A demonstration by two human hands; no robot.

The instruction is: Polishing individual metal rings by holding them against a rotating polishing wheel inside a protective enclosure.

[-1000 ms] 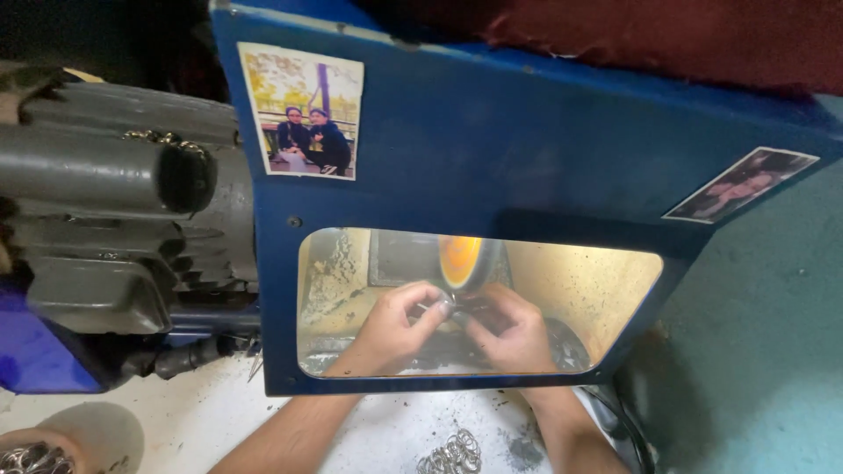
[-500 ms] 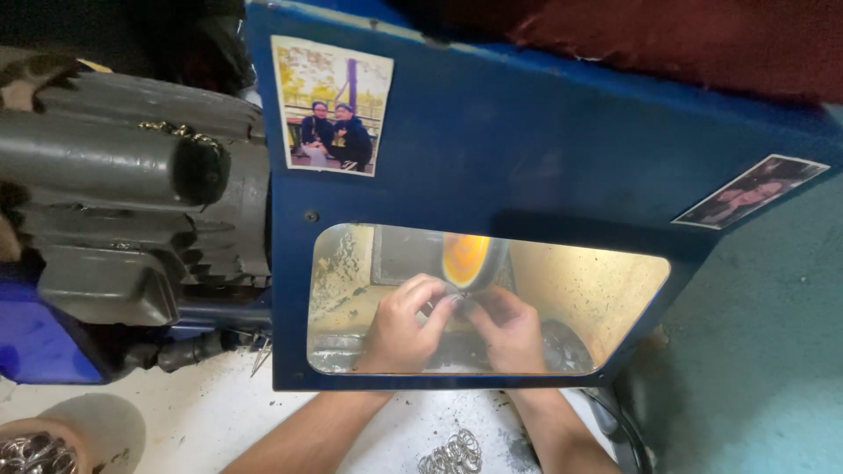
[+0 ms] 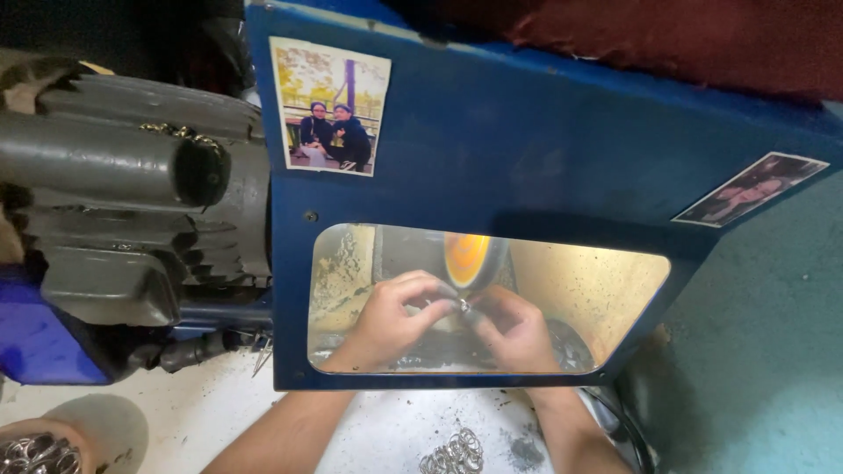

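Together, the left hand and right hand pinched one small silver metal ring just below the orange polishing wheel, behind the blue metal guard's clear window; loose silver rings lay below that guard.

A grey motor sits left of a blue guard with a clear window. Two photos are stuck on the guard. Loose metal rings lie on the white bench, and more rings fill a bowl at the lower left.
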